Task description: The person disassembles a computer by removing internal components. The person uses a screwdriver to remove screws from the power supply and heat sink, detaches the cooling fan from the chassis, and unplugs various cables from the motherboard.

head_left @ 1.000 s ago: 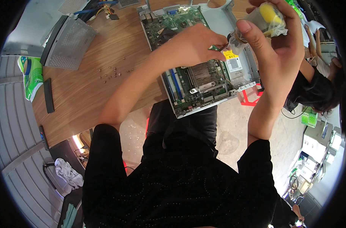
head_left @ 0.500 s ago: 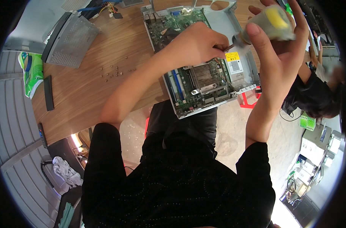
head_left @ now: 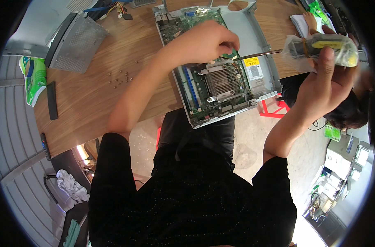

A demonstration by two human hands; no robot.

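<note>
My right hand grips a screwdriver with a long shaft; its dark and yellow handle is wrapped in clear plastic. The shaft points left, and its tip lies beside the corner of a metal heatsink, just below my left fingertips. Over the green motherboard, my left hand is closed, the fingers curled together; whatever they may pinch is hidden. The board sits in an open metal computer case, which overhangs the table's near edge above my lap.
Several small screws lie scattered on the wooden table. To the left are a perforated metal cover, a green packet and a black strip. Another person's hand rests by white paper at right. A red stool stands below.
My right hand has moved right and drawn the screwdriver back from my left fingers, so its long shaft now shows. My left hand has shifted slightly up and left.
</note>
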